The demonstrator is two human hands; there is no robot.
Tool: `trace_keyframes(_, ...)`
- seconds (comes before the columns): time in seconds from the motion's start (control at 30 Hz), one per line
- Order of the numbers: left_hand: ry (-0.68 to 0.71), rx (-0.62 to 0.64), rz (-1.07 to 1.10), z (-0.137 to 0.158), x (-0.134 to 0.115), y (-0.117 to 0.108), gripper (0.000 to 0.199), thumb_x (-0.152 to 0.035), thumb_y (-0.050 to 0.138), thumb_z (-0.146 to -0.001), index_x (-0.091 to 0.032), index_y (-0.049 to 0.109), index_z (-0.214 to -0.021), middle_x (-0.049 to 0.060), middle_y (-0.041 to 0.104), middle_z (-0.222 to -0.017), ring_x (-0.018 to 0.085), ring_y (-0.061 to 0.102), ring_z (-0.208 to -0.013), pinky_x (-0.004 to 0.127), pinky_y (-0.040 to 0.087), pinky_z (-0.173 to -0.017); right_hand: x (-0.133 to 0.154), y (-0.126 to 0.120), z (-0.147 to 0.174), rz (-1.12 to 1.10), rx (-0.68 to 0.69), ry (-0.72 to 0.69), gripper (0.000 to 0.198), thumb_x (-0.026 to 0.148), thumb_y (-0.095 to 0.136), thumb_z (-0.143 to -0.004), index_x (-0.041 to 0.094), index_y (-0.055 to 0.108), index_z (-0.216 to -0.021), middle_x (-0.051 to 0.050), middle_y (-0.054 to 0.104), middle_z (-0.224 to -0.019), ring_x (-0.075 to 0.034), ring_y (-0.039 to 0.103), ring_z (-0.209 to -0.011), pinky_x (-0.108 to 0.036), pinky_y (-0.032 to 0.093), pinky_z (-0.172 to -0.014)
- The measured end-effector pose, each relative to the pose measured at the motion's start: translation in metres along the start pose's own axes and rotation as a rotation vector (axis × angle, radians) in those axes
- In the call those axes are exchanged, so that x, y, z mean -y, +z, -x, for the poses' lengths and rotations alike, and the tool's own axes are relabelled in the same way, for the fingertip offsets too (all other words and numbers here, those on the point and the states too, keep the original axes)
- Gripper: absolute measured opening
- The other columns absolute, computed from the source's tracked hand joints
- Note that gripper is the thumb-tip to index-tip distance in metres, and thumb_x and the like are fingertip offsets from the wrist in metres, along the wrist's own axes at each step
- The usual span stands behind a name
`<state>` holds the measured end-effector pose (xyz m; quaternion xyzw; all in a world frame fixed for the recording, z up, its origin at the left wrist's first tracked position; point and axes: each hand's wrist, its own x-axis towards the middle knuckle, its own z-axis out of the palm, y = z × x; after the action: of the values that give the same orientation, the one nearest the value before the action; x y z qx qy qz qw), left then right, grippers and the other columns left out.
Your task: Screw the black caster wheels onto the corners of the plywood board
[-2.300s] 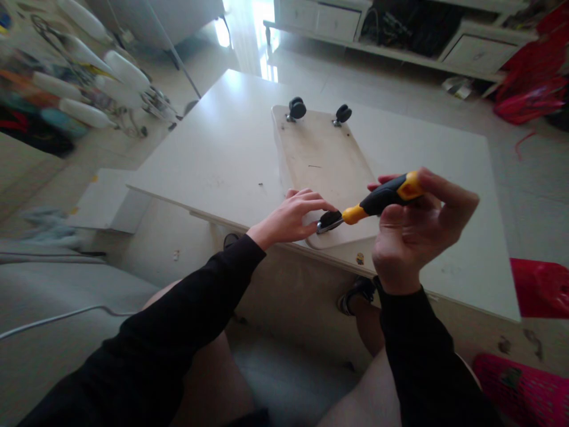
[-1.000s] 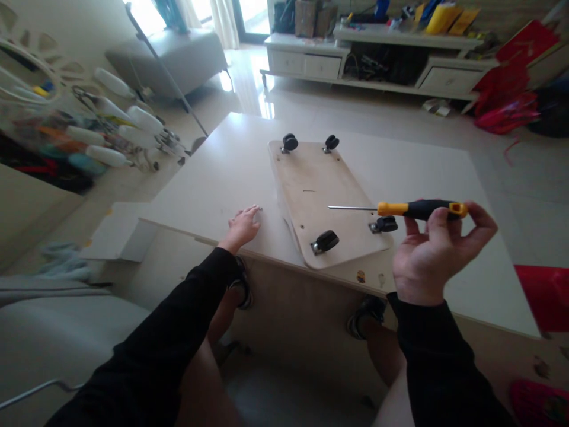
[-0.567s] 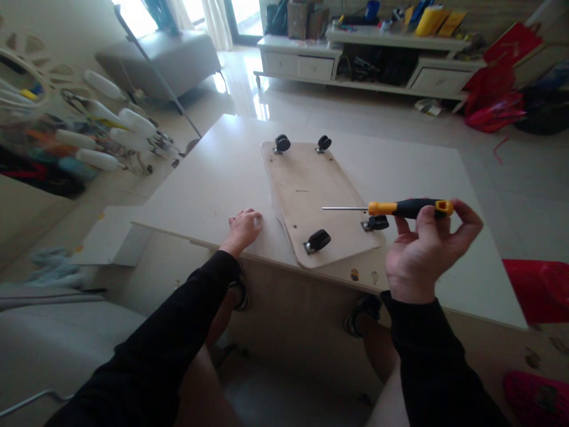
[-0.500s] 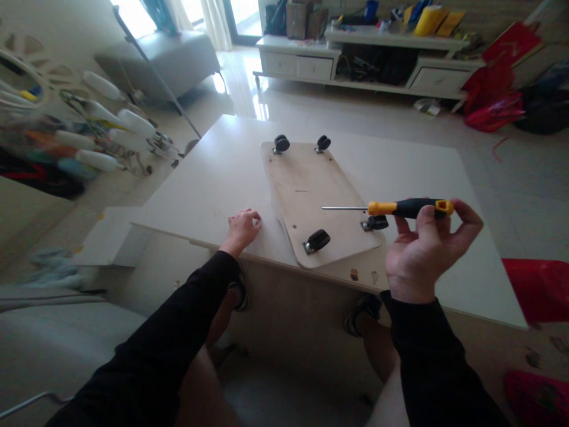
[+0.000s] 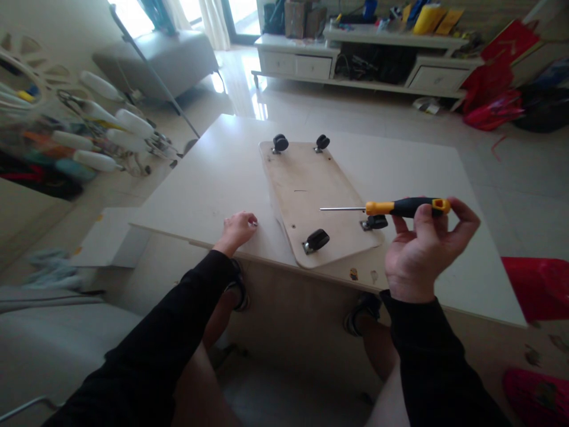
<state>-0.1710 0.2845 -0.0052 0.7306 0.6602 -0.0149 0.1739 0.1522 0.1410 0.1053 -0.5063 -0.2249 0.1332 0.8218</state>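
Note:
My right hand [image 5: 420, 249] is closed around the handle of a yellow-and-black screwdriver [image 5: 400, 207], held level with its shaft pointing left over a wooden board [image 5: 306, 184]. That board lies flat on the white table [image 5: 200, 190] with black caster wheels at its corners. One caster [image 5: 316, 239] stands at the near left corner; another [image 5: 376, 222] is partly behind the screwdriver handle. Left of the board, my left hand [image 5: 237, 230] is closed at the table, fingertips pinched. A tiny shiny thing shows at the fingertips, too small to name.
Beyond the table stands a low white cabinet [image 5: 296, 64] with items on top. A grey upholstered bench [image 5: 160, 65] is at the back left. White rod-like parts [image 5: 133, 124] lie on the left, and a red stool-like object [image 5: 536, 287] is at the right.
My left hand has shifted slightly left and turned, so a small shiny thing now shows at its fingertips. My right hand and the screwdriver have barely moved.

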Motion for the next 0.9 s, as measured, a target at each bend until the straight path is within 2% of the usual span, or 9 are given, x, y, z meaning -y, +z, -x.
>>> trace_keyframes(0.27, 0.028, -0.024, -0.043, -0.002, 0.003, 0.008, 0.02, -0.023, 0.062, -0.092, -0.024, 0.082, -0.095, 0.013, 0.082, -0.113, 0.035, 0.073, -0.113, 0.054, 0.05, -0.105, -0.001, 0.002, 0.002, 0.01, 0.004, 0.01, 0.045, 0.031, 0.081, -0.078, 0.031, 0.056, -0.115, 0.003, 0.066, -0.117, -0.021, 0.075, -0.115, -0.034, 0.07, -0.071)
trace_keyframes(0.37, 0.048, -0.049, 0.037, -0.001, 0.001, 0.009, 0.017, -0.021, 0.063, -0.089, -0.023, 0.079, -0.088, 0.012, 0.081, -0.111, 0.032, 0.073, -0.111, 0.049, 0.053, -0.101, -0.002, 0.001, 0.002, 0.017, 0.004, 0.002, 0.044, 0.031, 0.081, -0.078, 0.031, 0.056, -0.114, 0.003, 0.066, -0.116, -0.02, 0.076, -0.113, -0.033, 0.07, -0.07)
trace_keyframes(0.43, 0.065, -0.043, 0.099, -0.001, -0.001, 0.005, 0.015, -0.021, 0.063, -0.088, -0.023, 0.078, -0.086, 0.011, 0.081, -0.101, 0.028, 0.074, -0.1, 0.042, 0.055, -0.092, -0.002, 0.001, 0.002, 0.021, 0.0, 0.003, 0.045, 0.031, 0.081, -0.078, 0.031, 0.055, -0.115, 0.003, 0.066, -0.117, -0.02, 0.075, -0.114, -0.033, 0.07, -0.07)
trace_keyframes(0.53, 0.15, -0.039, 0.275, 0.002, -0.006, -0.006, 0.013, -0.025, 0.066, -0.089, -0.021, 0.077, -0.085, 0.008, 0.078, -0.084, 0.022, 0.071, -0.079, 0.034, 0.053, -0.076, -0.001, 0.002, 0.002, 0.013, -0.001, 0.006, 0.046, 0.031, 0.081, -0.077, 0.031, 0.055, -0.115, 0.003, 0.067, -0.117, -0.02, 0.075, -0.113, -0.033, 0.069, -0.071)
trace_keyframes(0.63, 0.247, -0.064, 0.546, 0.006, -0.015, -0.017, 0.012, -0.031, 0.072, -0.085, -0.02, 0.075, -0.08, 0.006, 0.076, -0.077, 0.018, 0.065, -0.069, 0.031, 0.049, -0.066, -0.001, 0.003, 0.003, -0.005, 0.004, 0.012, 0.046, 0.029, 0.082, -0.077, 0.03, 0.055, -0.115, 0.002, 0.067, -0.116, -0.018, 0.075, -0.106, -0.029, 0.067, -0.068)
trace_keyframes(0.77, 0.344, -0.103, 0.855, 0.014, -0.032, -0.02, 0.014, -0.032, 0.078, -0.079, -0.019, 0.074, -0.083, 0.005, 0.077, -0.08, 0.015, 0.066, -0.071, 0.029, 0.052, -0.068, -0.002, 0.007, 0.006, -0.032, 0.01, 0.022, 0.045, 0.029, 0.083, -0.076, 0.031, 0.057, -0.113, 0.004, 0.067, -0.112, -0.016, 0.075, -0.102, -0.027, 0.067, -0.067)
trace_keyframes(0.9, 0.437, -0.125, 1.013, 0.023, -0.049, -0.018, 0.022, -0.033, 0.084, -0.077, -0.019, 0.074, -0.091, 0.005, 0.077, -0.08, 0.014, 0.066, -0.07, 0.029, 0.054, -0.069, -0.003, 0.011, 0.01, -0.049, 0.029, 0.054, 0.046, 0.032, 0.086, -0.074, 0.031, 0.058, -0.112, 0.004, 0.067, -0.111, -0.016, 0.075, -0.1, -0.026, 0.067, -0.064)
